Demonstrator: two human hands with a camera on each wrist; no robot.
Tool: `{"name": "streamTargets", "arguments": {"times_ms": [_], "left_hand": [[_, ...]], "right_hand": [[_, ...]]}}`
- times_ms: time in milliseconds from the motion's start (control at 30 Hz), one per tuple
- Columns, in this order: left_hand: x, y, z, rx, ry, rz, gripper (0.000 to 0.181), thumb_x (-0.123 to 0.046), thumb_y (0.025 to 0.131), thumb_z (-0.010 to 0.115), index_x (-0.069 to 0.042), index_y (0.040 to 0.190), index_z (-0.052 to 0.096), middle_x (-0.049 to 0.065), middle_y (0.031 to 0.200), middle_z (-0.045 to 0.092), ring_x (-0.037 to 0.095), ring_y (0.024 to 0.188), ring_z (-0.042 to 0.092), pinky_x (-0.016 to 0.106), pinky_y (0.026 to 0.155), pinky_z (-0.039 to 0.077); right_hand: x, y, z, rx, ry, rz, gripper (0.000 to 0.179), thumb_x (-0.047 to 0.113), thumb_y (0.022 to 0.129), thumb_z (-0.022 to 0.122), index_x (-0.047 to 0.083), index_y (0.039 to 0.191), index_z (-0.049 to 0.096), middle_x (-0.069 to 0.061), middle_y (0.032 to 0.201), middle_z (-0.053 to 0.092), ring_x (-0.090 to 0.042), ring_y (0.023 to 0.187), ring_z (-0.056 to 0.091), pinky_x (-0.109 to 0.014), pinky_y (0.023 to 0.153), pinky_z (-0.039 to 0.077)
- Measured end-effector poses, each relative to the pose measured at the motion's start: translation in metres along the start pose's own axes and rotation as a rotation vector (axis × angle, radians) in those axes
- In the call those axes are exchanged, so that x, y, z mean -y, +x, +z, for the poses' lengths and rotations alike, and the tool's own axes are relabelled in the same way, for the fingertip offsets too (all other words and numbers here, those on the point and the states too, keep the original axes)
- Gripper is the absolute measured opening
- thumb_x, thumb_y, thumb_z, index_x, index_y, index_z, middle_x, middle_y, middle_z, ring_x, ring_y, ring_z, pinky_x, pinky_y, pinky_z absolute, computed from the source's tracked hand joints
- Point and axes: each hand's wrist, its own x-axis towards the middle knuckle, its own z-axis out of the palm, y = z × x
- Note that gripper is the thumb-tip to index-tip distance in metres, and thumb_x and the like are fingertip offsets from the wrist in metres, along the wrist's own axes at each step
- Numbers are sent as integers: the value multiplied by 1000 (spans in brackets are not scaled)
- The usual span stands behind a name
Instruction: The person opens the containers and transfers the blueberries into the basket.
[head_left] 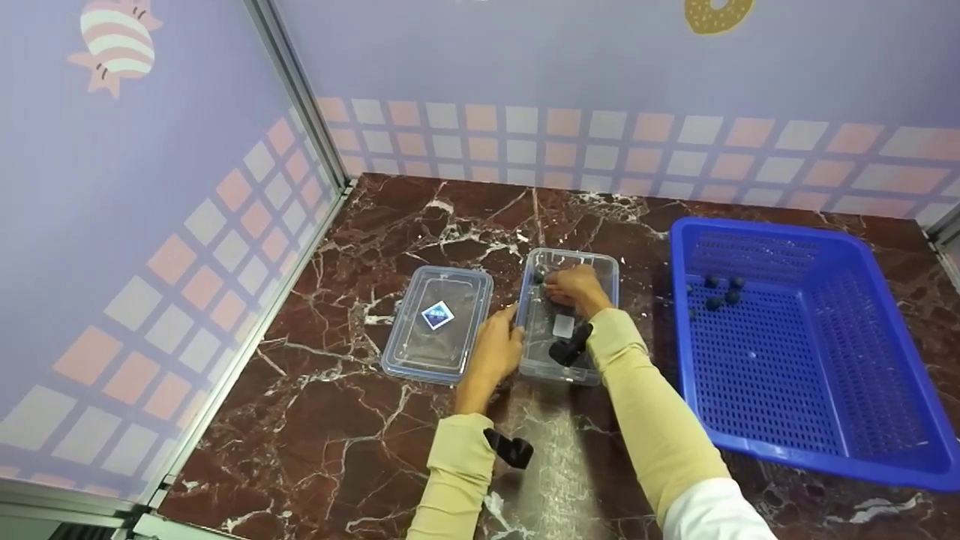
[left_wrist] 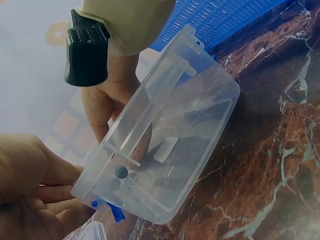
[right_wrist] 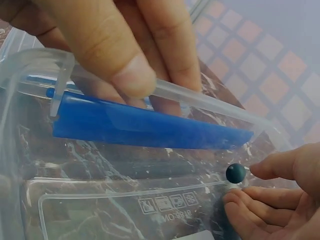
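A clear plastic box (head_left: 541, 352) with blue side clips stands on the marbled table. My left hand (head_left: 498, 343) pinches its left rim, thumb (right_wrist: 135, 75) over the edge and fingers outside the wall. Inside the far end of the box is my right hand (head_left: 576, 286), thumb and fingers apart and loosely bent. Just off its fingertips, a small dark green ball (right_wrist: 235, 173) sits close to the box wall; it also shows through the clear side in the left wrist view (left_wrist: 121, 172). A pale label (head_left: 563, 325) is on the box bottom.
Left of the box lies a clear lid (head_left: 420, 341) with a blue diamond sticker. On the right stands a large blue plastic basket (head_left: 814, 375) with several dark balls (head_left: 714, 303) near its left side. Patterned wall panels (head_left: 525, 60) border the table at the back and left.
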Motion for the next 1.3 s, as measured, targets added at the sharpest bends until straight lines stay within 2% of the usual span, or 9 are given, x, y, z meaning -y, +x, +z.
{"name": "streamTargets", "arguments": {"times_ms": [133,400,500,667,733,967,1167,1300], "left_hand": [[-1,-1,0,5,-9,-7,40,-3,91,55,6,131,53,22,126,60,37,121,55,44,106,40],[-3,-1,-1,11,-15,1,41,-3,91,55,6,131,53,21,127,59,37,122,53,44,107,39],[-4,-1,-1,12,-11,9,40,-3,91,55,6,130,53,22,127,60,38,122,53,45,107,39],[-3,-3,-1,9,7,19,40,-3,91,56,6,129,54,22,125,61,38,119,55,45,105,41],[-2,-3,-1,7,12,19,39,-3,91,56,6,129,55,22,125,61,38,119,55,45,105,41],[-2,-1,-2,3,13,24,39,-3,90,55,7,129,54,22,124,61,39,118,55,45,104,41],[-2,-1,-1,9,13,17,40,-4,91,55,6,130,54,22,125,61,39,119,55,45,105,40],[-2,-1,-1,8,14,14,40,-3,91,55,6,130,54,22,125,61,40,119,54,45,105,40]], "right_hand": [[-1,3,2,-6,30,3,20,1,89,56,-8,108,59,1,58,62,-10,58,62,-25,72,58],[1,7,1,2,58,17,34,0,91,53,-13,122,54,-3,66,65,-13,64,65,-32,88,55],[1,9,1,0,70,13,30,-2,90,53,-14,117,56,-3,62,64,-12,61,64,-31,82,57],[-2,11,2,1,70,13,11,-6,86,51,-8,91,61,-2,53,61,-12,53,63,-27,68,59],[-3,12,3,2,63,9,9,-6,85,51,-6,87,60,-2,53,61,-11,52,62,-26,65,58],[-4,13,6,7,82,-5,21,-3,88,56,-12,106,61,-3,57,64,-12,55,63,-27,66,58],[-7,12,7,-14,78,-8,14,1,86,65,-8,96,67,-2,54,64,-12,54,63,-27,63,56],[-8,12,7,-2,95,-24,18,-1,86,65,-11,101,67,-2,54,65,-11,53,63,-27,65,58]]}}
